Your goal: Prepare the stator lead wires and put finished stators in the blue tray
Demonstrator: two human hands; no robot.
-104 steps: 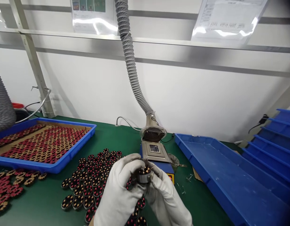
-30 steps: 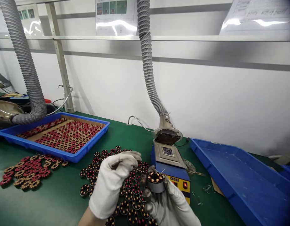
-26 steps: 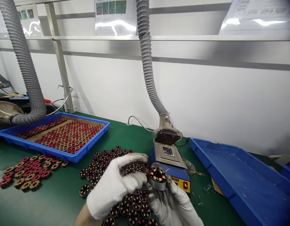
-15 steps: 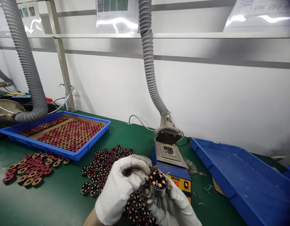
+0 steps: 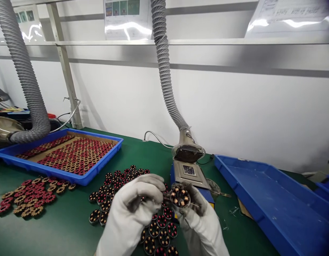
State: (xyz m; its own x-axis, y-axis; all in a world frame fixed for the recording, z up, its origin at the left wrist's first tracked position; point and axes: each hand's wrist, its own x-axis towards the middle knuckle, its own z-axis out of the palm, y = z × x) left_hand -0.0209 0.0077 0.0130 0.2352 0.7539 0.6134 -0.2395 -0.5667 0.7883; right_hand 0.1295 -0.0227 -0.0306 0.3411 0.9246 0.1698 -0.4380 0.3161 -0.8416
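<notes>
My right hand (image 5: 203, 220), in a white glove with darkened fingertips, is closed around a small motor stator (image 5: 180, 196). Copper-coloured coils ring its inside within a round metal rim, and its open face points up towards me. Just left of that part, my left hand (image 5: 139, 209), gloved too, has its fingers curled and pinched at the rim. Whatever lies between those fingertips is hidden. Below and behind both hands stand many similar round parts (image 5: 154, 229) with red or copper coils, partly covered by the left glove.
A blue solder pot (image 5: 192, 174) sits beyond my hands beneath a fume hood (image 5: 188, 151) with a grey hose. On the left are a blue tray (image 5: 104, 167) of red and tan cores and a loose pile (image 5: 33, 197). Another blue tray (image 5: 273, 199) stands right; wire bits lie beside it.
The stator has tipped so its coil face turns more towards me, and my right hand has rotated with it. My left fingers stay beside its rim. The whole view has shifted slightly.
</notes>
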